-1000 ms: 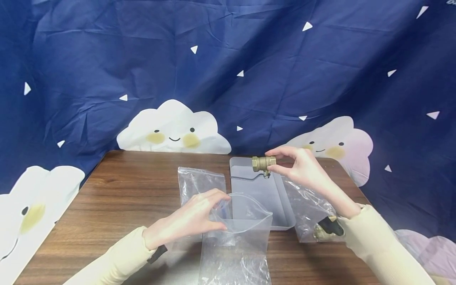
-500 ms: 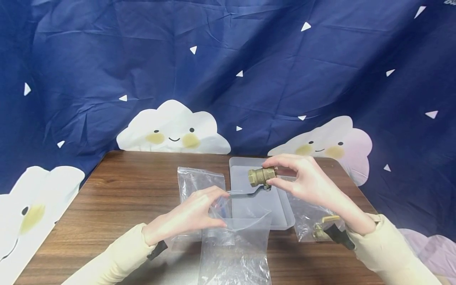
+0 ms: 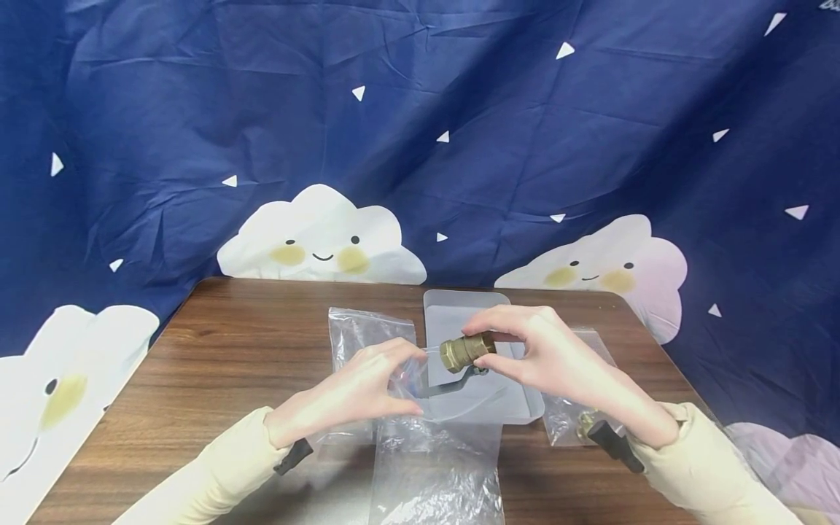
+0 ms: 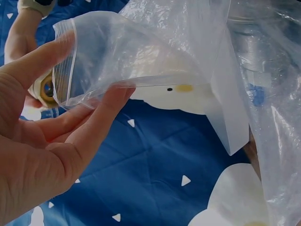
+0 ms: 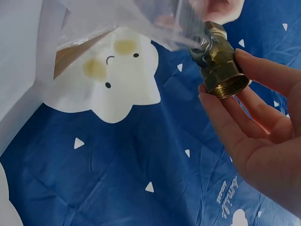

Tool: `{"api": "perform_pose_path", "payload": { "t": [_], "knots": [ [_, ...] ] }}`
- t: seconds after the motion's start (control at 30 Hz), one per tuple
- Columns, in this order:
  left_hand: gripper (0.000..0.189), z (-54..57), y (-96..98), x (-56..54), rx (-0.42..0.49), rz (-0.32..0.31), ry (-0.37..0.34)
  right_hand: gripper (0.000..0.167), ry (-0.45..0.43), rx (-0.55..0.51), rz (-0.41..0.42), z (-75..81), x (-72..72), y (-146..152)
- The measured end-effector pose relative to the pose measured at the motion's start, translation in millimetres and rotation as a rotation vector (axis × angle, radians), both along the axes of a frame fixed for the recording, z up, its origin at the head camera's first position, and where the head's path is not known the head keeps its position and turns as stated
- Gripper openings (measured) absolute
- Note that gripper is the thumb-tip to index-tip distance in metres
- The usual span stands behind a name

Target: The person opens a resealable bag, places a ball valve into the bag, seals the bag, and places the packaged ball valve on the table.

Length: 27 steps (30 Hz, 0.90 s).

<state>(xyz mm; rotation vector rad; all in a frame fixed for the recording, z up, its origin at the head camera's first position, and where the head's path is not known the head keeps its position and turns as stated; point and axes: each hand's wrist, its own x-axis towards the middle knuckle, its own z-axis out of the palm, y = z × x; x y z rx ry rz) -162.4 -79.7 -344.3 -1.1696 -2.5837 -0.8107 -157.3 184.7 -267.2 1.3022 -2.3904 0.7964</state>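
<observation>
My left hand (image 3: pixel 357 390) holds a clear zip bag (image 3: pixel 440 467) at its mouth, thumb and fingers apart, so the mouth gapes. In the left wrist view the zip strip (image 4: pixel 66 61) runs along the bag's edge beside the fingers. A brass ball valve (image 3: pixel 467 351) is pinched between thumb and fingers of my right hand (image 3: pixel 541 343), above the bag's mouth. Its lever handle (image 3: pixel 449 384) points left and overlaps the opening. The right wrist view shows the threaded end of the valve (image 5: pixel 228 87) facing out from the fingertips.
Behind the bag a pale plastic tray (image 3: pixel 466 297) lies on the wooden table (image 3: pixel 262 328). To the left is another clear bag (image 3: pixel 357 332). On the right, partly under my forearm, lies a bag (image 3: pixel 558 434) with a brass valve (image 3: pixel 586 423) inside. A blue cloud-print cloth (image 3: pixel 420 109) hangs behind.
My right hand has brought the valve down and leftward from over the tray to the bag's mouth, tilting it. The left hand has stayed nearly still on the bag.
</observation>
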Motion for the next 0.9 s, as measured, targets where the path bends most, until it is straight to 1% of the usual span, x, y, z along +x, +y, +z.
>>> {"api": "perform_pose_path", "payload": {
  "t": [0.13,0.27,0.5,0.7,0.9],
  "knots": [
    [0.063,2.0,1.1,1.2,-0.001,-0.004,-0.007,0.040,0.031,0.026,0.032,-4.9,0.9,-4],
    [0.064,4.0,1.8,2.3,0.003,-0.009,-0.005,0.038,0.058,0.057,0.042,-8.4,1.3,-7],
    [0.063,7.1,2.4,3.9,0.021,-0.023,0.004,0.036,0.058,0.117,0.056,-13.7,1.6,-14],
    [0.063,8.1,3.4,5.2,0.028,-0.042,-0.012,0.036,0.124,0.156,0.072,-17.0,1.4,-19],
    [0.062,7.8,3.4,5.8,0.017,-0.032,0.002,0.037,0.166,0.168,0.098,-17.2,2.3,-22]
  ]
}}
